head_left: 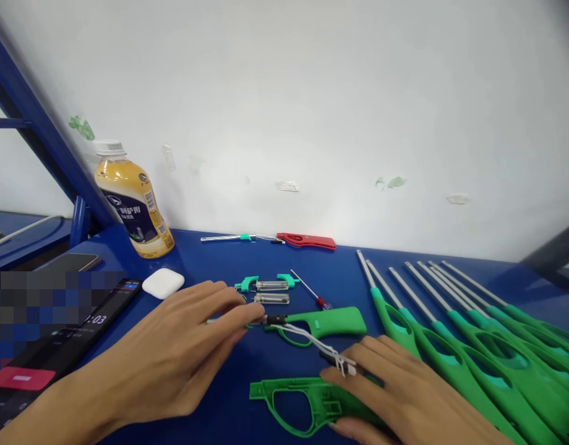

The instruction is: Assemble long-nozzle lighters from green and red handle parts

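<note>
My left hand is closed in a pinch at the end of a wired lighter igniter assembly, beside its small black connector. White wires run from there to a black-and-white igniter piece at my right fingers. My right hand grips an open green lighter handle half, its moulded inner side facing up. Whether these fingers also pinch the igniter piece is hard to make out. Just behind lies another green handle half. Two clear fuel tubes, turquoise plastic parts and a red-handled screwdriver lie beyond it.
Several green long-neck lighters lie in a row on the right. A red lighter handle with a metal tube lies near the wall. A yellow drink bottle, white case and phone occupy the left of the blue table.
</note>
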The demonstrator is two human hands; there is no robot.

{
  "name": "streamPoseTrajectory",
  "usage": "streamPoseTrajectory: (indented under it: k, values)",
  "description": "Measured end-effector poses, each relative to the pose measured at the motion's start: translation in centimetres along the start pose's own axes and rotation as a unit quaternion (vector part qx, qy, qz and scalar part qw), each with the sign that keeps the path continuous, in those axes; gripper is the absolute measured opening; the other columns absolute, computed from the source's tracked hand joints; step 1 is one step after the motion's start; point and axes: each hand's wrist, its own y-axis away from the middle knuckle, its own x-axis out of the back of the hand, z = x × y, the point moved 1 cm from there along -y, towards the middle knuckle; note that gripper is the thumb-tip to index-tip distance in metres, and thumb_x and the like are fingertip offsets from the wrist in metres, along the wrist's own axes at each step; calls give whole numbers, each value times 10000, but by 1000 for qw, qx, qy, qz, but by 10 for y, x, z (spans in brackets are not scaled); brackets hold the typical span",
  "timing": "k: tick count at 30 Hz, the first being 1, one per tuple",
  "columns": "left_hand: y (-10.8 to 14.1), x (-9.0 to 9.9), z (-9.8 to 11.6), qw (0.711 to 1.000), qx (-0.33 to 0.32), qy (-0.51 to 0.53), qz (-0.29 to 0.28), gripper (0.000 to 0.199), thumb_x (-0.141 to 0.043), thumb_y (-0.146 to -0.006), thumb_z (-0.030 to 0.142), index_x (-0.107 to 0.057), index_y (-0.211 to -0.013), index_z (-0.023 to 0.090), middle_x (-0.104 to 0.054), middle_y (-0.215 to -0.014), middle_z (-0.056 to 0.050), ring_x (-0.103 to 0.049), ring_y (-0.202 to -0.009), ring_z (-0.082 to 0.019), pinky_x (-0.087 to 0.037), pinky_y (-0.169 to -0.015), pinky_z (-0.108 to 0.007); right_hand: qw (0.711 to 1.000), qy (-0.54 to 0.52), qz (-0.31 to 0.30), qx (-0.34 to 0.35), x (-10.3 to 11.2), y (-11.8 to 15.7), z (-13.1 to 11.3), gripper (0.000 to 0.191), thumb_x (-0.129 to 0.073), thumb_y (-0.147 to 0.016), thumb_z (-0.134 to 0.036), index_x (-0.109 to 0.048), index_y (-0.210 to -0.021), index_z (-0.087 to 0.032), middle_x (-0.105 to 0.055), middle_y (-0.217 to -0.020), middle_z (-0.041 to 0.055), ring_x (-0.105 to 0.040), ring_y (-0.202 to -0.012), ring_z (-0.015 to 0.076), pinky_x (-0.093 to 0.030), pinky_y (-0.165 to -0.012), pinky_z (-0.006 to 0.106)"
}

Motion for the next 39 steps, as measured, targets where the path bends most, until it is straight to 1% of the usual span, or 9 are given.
streamPoseTrajectory:
  k: [2, 5, 10, 14, 22, 26, 30, 35, 39]
  values:
    - [1, 1, 3, 1000, -9, 1, -14, 424, -471, -1050, 80, -575, -1416, 268, -732, -1139, -59, -731, -992, -192, -599, -900, -321, 1000, 7, 11, -1, 0, 4, 0, 502, -299, -1171, -536, -736, -1167, -288, -821, -998, 31, -790, -877, 235, -598, -710, 387]
    - [0, 4, 11, 999, -10, 27, -26, 429, -451, -1029, 63, -580, -1381, 271, -728, -1112, -60, -742, -967, -192, -605, -852, -318, 999, 2, 16, -31, 2, 7, -1, 498, -307, -1183, -490, -756, -1149, -278, -818, -1021, 19, -790, -942, 214, -603, -773, 365]
    - [1, 8, 19, 996, 28, 72, -48, 421, -429, -1022, 69, -583, -1330, 309, -720, -1050, -12, -740, -940, -148, -591, -885, -268, 997, -19, 22, -67, 4, 3, 0, 518, -330, -1186, -490, -773, -1002, -295, -804, -983, -19, -796, -885, 165, -616, -779, 322]
    - [5, 6, 15, 994, 40, 74, -64, 416, -435, -1010, 89, -591, -1327, 310, -720, -1041, -6, -742, -921, -151, -598, -870, -260, 996, 1, 49, -70, 3, 3, 4, 438, -423, -1158, -542, -783, -1129, -295, -821, -1016, -12, -814, -880, 162, -648, -770, 284]
    - [9, -2, 18, 988, 43, 105, -102, 334, -426, -1037, 59, -613, -1208, 277, -710, -1154, -30, -728, -1006, -170, -592, -914, -281, 998, 29, 9, -53, -1, 7, 10, 379, -457, -1151, -517, -723, -1265, -271, -819, -1073, 6, -831, -941, 179, -693, -775, 290]
    - [8, -4, 23, 994, 21, 88, -68, 415, -403, -1059, 51, -562, -1369, 277, -743, -1122, -26, -733, -1044, -188, -583, -986, -326, 998, 18, 18, -50, 2, 3, 8, 375, -437, -1158, -510, -723, -1231, -277, -818, -1029, 6, -832, -890, 179, -692, -733, 293]
    - [7, -4, 28, 995, 32, 89, -38, 430, -427, -1058, 53, -560, -1392, 289, -750, -1149, 0, -724, -1101, -148, -546, -1070, -273, 997, 30, 55, -53, 5, 0, 5, 382, -465, -1143, -545, -707, -1280, -283, -824, -1063, 11, -836, -890, 195, -696, -705, 319]
    - [18, -10, 39, 993, 50, 104, 16, 494, -451, -1020, 8, -601, -1404, 281, -702, -1222, 0, -675, -1152, -80, -489, -1093, -137, 989, 14, 125, -77, 13, 6, -1, 325, -580, -1106, -484, -702, -1337, -290, -787, -1230, 21, -797, -1074, 164, -655, -900, 252]
    - [30, -19, 45, 994, 68, 54, 63, 537, -455, -1022, 5, -653, -1401, 330, -673, -1293, 16, -674, -1182, -58, -459, -1119, -119, 988, -21, 144, -59, 19, 5, -11, 260, -639, -1095, -386, -718, -1324, -293, -769, -1299, 10, -747, -1186, 133, -551, -1088, 214]
